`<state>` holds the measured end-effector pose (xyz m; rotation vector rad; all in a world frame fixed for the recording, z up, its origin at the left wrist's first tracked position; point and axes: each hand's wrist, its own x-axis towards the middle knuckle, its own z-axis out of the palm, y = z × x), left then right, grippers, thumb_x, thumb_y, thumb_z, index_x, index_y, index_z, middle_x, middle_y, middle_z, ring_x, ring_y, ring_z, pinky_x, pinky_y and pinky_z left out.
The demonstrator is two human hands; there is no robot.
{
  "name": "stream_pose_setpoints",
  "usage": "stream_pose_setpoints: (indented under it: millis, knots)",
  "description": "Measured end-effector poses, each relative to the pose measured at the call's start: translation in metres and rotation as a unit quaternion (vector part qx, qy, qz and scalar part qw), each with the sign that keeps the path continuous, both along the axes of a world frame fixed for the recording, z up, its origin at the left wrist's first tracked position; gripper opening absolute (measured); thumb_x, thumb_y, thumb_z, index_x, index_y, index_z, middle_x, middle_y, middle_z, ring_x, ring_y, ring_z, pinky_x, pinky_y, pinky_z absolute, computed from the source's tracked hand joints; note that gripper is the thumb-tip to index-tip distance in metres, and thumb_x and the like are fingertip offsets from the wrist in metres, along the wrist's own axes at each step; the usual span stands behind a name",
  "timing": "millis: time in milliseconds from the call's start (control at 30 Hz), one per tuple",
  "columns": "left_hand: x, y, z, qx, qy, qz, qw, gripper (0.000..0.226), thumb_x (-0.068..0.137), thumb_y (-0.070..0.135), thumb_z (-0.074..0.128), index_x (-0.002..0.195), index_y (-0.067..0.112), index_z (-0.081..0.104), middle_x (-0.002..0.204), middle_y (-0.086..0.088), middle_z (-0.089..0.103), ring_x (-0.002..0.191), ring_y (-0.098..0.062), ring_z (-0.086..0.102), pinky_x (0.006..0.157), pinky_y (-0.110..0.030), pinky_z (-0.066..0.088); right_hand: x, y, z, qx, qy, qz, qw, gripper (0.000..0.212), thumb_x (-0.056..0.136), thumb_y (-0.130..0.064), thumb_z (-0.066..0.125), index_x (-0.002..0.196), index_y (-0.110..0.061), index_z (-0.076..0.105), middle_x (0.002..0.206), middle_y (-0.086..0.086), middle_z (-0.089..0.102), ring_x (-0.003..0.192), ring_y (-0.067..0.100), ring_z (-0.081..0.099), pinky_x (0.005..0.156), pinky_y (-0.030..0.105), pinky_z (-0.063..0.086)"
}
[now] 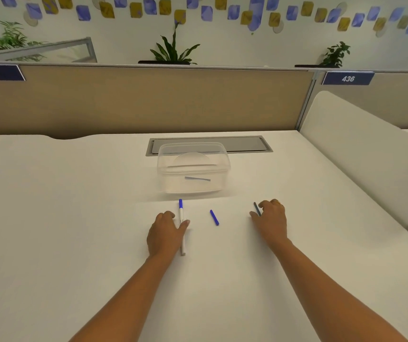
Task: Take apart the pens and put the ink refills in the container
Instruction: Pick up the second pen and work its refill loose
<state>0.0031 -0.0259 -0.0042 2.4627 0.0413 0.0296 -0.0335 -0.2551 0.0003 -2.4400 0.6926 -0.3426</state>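
A white pen with a blue cap [181,219] lies on the white desk, pointing away from me. My left hand [164,230] rests on its left side, thumb and fingers closed around the barrel. A loose blue pen piece [214,217] lies between my hands. My right hand [270,219] pinches a thin dark ink refill [257,209] just above the desk. A clear plastic container [193,166] stands beyond my hands, with one grey refill [197,178] lying inside it.
A grey cable hatch [247,144] is set into the desk behind the container. A tan partition [136,102] closes off the back and a white divider [361,154] stands along the right side.
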Motion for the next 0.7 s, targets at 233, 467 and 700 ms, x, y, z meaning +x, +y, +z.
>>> stream_pose_setpoints:
  millis: [233,467,700]
  knots:
    - [-0.001,-0.01,0.014,0.068,0.054,-0.012,0.996,0.029,0.079,0.029,0.064,0.094,0.006,0.058,0.101,-0.013,0.064,0.09,-0.032,0.061,0.068,-0.031,0.044,-0.007,-0.001,0.002,-0.015,0.07,-0.025,0.997,0.019,0.084,-0.014,0.055,0.081,0.001,0.065,0.087,0.015,0.062,0.079,0.027,0.052,0.064,0.029,0.037]
    - [-0.002,-0.006,0.016,0.048,0.042,0.005,0.998,0.016,0.084,0.013,0.051,0.092,0.002,0.059,0.101,-0.018,0.064,0.084,-0.035,0.058,0.064,-0.029,0.037,-0.009,0.008,0.008,-0.082,0.113,-0.031,0.99,0.013,0.081,0.001,0.045,0.071,-0.005,0.051,0.073,0.006,0.046,0.068,0.027,0.045,0.06,0.028,0.035]
    - [0.001,0.005,0.024,-0.375,0.104,0.131,0.912,0.01,0.082,0.006,0.059,0.088,-0.002,0.06,0.08,-0.015,0.064,0.054,-0.02,0.062,0.057,-0.029,0.061,-0.015,0.027,0.021,-0.004,-0.007,0.018,1.0,0.017,0.085,-0.013,0.053,0.093,-0.009,0.066,0.099,0.01,0.068,0.088,0.028,0.062,0.067,0.026,0.038]
